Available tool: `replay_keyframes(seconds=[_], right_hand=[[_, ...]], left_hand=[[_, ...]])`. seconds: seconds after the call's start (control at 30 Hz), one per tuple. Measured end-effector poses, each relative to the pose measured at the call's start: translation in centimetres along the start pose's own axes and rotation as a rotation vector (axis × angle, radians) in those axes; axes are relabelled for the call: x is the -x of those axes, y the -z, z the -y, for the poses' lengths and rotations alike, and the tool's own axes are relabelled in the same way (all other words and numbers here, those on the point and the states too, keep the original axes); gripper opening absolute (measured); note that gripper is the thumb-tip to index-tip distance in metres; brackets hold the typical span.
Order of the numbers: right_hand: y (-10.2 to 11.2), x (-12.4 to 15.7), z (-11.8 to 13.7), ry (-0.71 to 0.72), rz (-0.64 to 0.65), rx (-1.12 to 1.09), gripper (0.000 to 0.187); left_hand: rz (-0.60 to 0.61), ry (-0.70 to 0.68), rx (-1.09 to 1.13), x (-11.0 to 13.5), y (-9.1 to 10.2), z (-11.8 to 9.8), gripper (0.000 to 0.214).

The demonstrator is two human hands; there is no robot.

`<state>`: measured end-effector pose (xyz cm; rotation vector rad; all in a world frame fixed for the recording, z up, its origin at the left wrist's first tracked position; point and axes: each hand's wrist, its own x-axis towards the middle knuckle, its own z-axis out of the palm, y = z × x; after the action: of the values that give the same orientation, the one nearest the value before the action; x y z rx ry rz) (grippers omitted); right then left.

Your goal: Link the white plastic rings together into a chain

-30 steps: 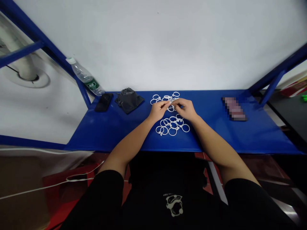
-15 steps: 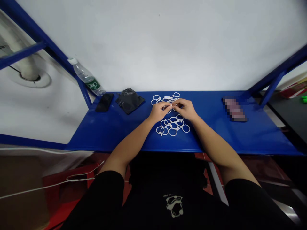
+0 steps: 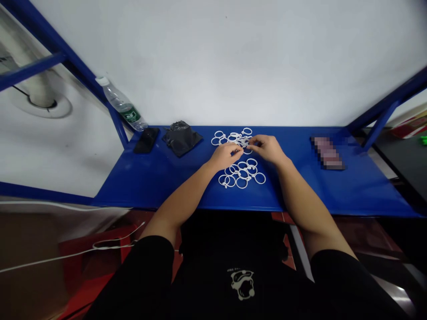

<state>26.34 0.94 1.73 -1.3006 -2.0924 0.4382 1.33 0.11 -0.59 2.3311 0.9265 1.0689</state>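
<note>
Over the blue table (image 3: 187, 186), my left hand (image 3: 225, 156) is closed in a pinch, with a bit of a white plastic ring showing at its fingertips. My right hand (image 3: 269, 149) is just to the right, a small gap away. Its thumb and forefinger are pinched together at the edge of the far pile; what they hold is too small to make out. The far pile of white rings (image 3: 234, 136) lies behind my fingertips, partly covered by them. Nearer to me is a second loose group of white rings (image 3: 242, 182), each with a small eyelet, several overlapping.
On the left are a plastic water bottle (image 3: 123, 106), a black phone (image 3: 147, 140) and a crumpled black bag (image 3: 182, 138). A blurred-out flat object (image 3: 327, 153) lies on the right. A white wall (image 3: 227, 66) rises behind the table, and blue frame bars slant at both sides.
My hands were together at the fingertips and are now slightly apart. My right hand has moved a little to the right, towards the far pile. The near group of rings looks unchanged.
</note>
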Motion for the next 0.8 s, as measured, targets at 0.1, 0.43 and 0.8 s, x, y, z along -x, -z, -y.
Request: replay_keyframes(seconds=[0.1,0.43,0.8], right_hand=[[0.6,-0.1,-1.6,-0.08,-0.006,0.113,0.018],[-1.4,-0.3,-1.4,-0.248,0.055,0.233,0.016],[-2.1,-0.6,-1.7,-0.19,-0.022,0.007,0.009]], left_hand=[[0.147,-0.06,-0.017,0.2,-0.5,-0.3,0.013],[0.335,0.002,0.009,0.6,-0.8,-1.7,0.022],[0.115,0.065,-0.1,0.1,-0.9,1.7,0.026]])
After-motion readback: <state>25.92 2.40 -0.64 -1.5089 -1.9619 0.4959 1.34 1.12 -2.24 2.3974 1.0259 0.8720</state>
